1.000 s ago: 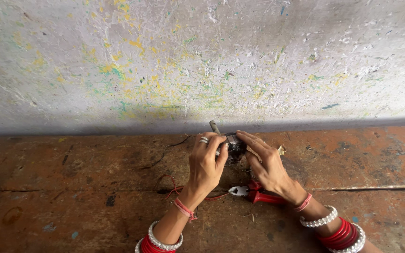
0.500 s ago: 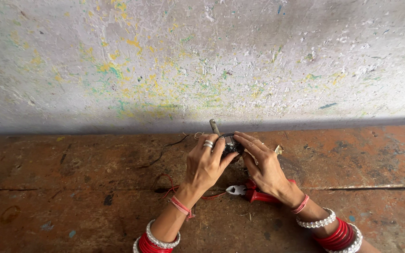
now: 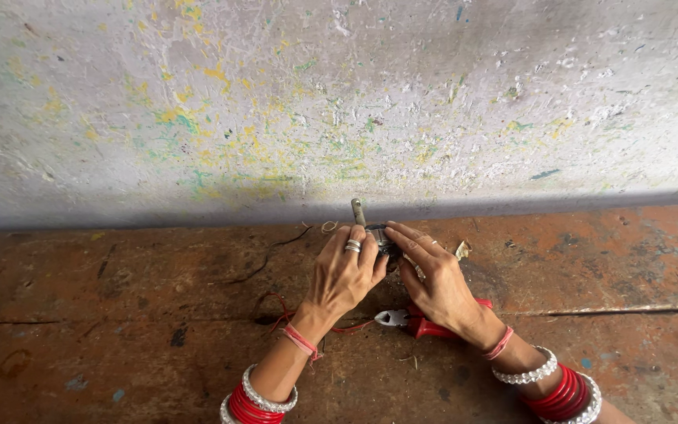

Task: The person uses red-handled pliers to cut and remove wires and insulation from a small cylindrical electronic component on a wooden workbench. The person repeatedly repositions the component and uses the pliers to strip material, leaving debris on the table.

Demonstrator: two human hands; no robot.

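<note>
Rusty brown worktop [image 3: 119,345] lies under your hands, and both close on the small dark metal part [image 3: 380,237] held between them near the paint-flecked wall [image 3: 276,110]. Your left hand [image 3: 343,275] wraps it from the side; your right hand [image 3: 437,279] pinches its other edge. A short metal stub [image 3: 358,210] sticks up from it. Red-handled pliers [image 3: 417,322] lie just under your right wrist: lean down and you may knock them, or the small part may slip from your fingertips.
</note>
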